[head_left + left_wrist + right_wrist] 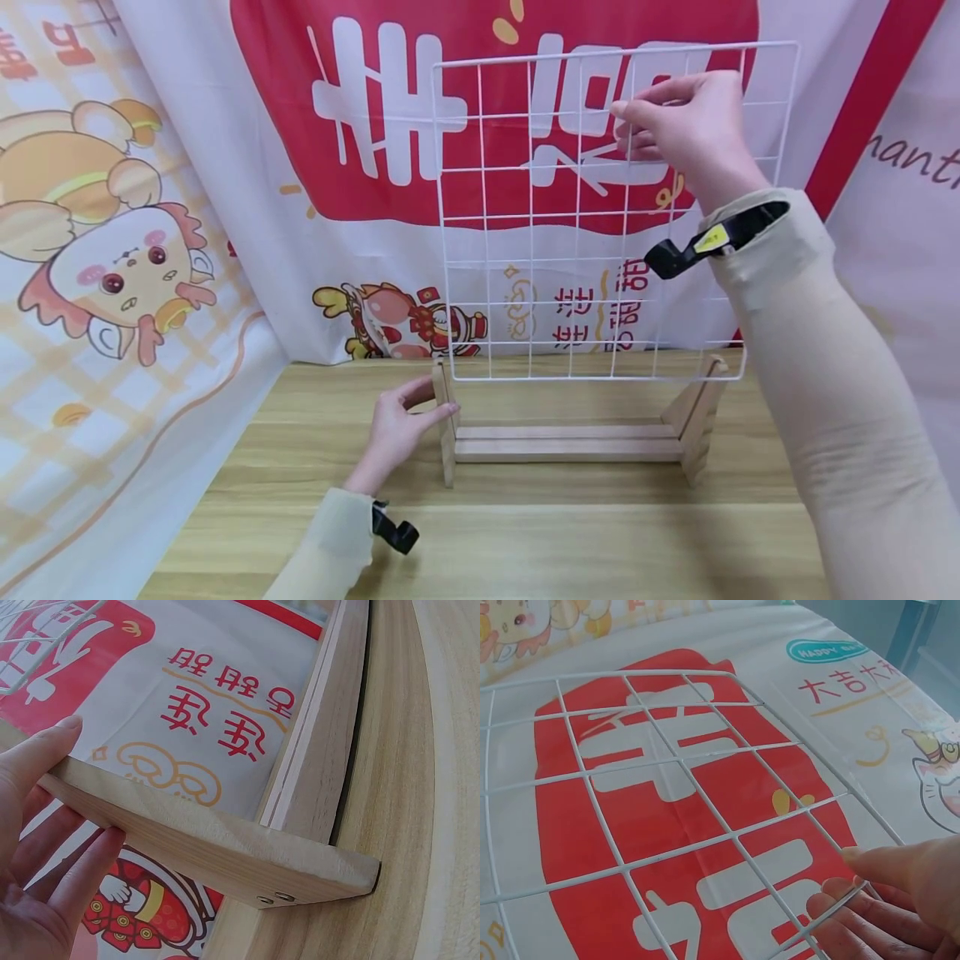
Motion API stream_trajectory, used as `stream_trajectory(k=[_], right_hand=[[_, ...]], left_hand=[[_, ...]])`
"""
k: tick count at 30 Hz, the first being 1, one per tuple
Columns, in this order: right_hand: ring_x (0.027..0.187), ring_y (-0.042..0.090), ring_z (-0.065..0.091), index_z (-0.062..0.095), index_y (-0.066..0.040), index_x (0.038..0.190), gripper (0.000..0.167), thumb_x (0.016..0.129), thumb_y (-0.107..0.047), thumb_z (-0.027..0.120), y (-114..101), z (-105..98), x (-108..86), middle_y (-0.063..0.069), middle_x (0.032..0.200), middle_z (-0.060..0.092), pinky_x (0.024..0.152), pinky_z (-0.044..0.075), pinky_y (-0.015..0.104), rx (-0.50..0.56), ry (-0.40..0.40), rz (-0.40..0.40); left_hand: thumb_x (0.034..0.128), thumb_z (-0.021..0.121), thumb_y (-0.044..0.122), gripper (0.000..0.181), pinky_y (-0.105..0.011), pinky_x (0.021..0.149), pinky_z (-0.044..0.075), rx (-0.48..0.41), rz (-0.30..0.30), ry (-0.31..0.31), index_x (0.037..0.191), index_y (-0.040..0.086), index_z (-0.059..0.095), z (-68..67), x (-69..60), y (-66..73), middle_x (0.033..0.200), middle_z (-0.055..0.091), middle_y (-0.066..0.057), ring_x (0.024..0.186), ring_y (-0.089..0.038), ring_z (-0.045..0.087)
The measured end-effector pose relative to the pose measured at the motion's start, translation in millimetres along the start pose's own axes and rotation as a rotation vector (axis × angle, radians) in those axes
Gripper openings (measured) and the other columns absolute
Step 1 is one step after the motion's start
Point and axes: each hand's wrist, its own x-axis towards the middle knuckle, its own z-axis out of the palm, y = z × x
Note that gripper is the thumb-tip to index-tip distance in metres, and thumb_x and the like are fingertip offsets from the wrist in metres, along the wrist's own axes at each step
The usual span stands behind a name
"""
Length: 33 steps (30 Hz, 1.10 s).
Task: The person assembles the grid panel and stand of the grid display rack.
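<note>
The right hand (pixel 686 129) pinches a wire of the white grid (pixel 733 835) between thumb and fingers, near its upper right part. The left hand (pixel 396 429) grips the stand's left upright, thumb on one side, fingers on the other. The grid stands upright above the wooden stand (pixel 567 452), its lower edge level with the upright tops (whether they touch, I cannot tell). The stand rests on the surface (pixel 570 542), before a printed cloth (pixel 382 258).

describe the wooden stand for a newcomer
Find the wood-grain table. On it sits the wooden stand, two uprights joined by a low crossbar, the left upright held by the left hand. Solid wood sets it apart from the white wire grid.
</note>
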Motion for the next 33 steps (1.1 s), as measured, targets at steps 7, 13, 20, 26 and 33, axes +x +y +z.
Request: stream_trajectory(k=[7, 13, 20, 26, 33], right_hand=[[0.097, 0.018, 0.071, 0.075, -0.019, 0.121, 0.068, 0.064, -0.054, 0.083, -7, 1, -4.1, 0.005, 0.118, 0.070, 0.090, 0.055, 0.024, 0.037, 0.020, -0.029], [0.098, 0.018, 0.070, 0.075, -0.020, 0.121, 0.066, 0.066, -0.055, 0.083, -13, 3, -8.2, 0.003, 0.119, 0.070, 0.094, 0.054, 0.024, 0.044, 0.042, -0.049], [0.098, 0.018, 0.070, 0.077, -0.021, 0.119, 0.062, 0.067, -0.053, 0.085, -18, 8, -11.2, 0.003, 0.119, 0.070, 0.094, 0.054, 0.025, 0.055, 0.043, -0.073], [0.101, 0.018, 0.070, 0.076, -0.021, 0.121, 0.066, 0.065, -0.056, 0.083, -15, 12, -13.2, 0.001, 0.121, 0.070, 0.094, 0.053, 0.025, 0.040, 0.044, -0.087], [0.101, 0.018, 0.070, 0.076, -0.021, 0.121, 0.066, 0.066, -0.057, 0.083, -9, 15, -14.2, 0.001, 0.121, 0.070, 0.094, 0.054, 0.025, 0.031, 0.054, -0.092]], left_hand=[[0.0784, 0.091, 0.026, 0.053, -0.041, 0.093, 0.057, 0.007, -0.008, 0.000, 0.126, 0.013, 0.071, -0.1, 0.7, 0.8, 0.119, 0.071, -0.006, 0.113, -0.024, 0.065], [0.0783, 0.091, 0.027, 0.053, -0.043, 0.095, 0.056, 0.020, 0.007, 0.002, 0.126, 0.013, 0.071, -0.2, 1.4, 0.3, 0.118, 0.072, -0.006, 0.112, -0.023, 0.065], [0.0788, 0.090, 0.031, 0.053, -0.043, 0.097, 0.054, 0.041, 0.005, 0.006, 0.126, 0.015, 0.071, -1.4, 3.6, -1.9, 0.118, 0.072, -0.004, 0.112, -0.022, 0.065], [0.0789, 0.090, 0.032, 0.054, -0.042, 0.097, 0.054, 0.030, -0.008, 0.007, 0.127, 0.014, 0.071, -1.9, 4.5, -4.1, 0.120, 0.071, -0.006, 0.113, -0.022, 0.065], [0.0798, 0.090, 0.032, 0.052, -0.043, 0.099, 0.053, 0.021, -0.025, 0.005, 0.126, 0.015, 0.071, -2.3, 6.2, -4.5, 0.120, 0.071, -0.005, 0.114, -0.021, 0.064]])
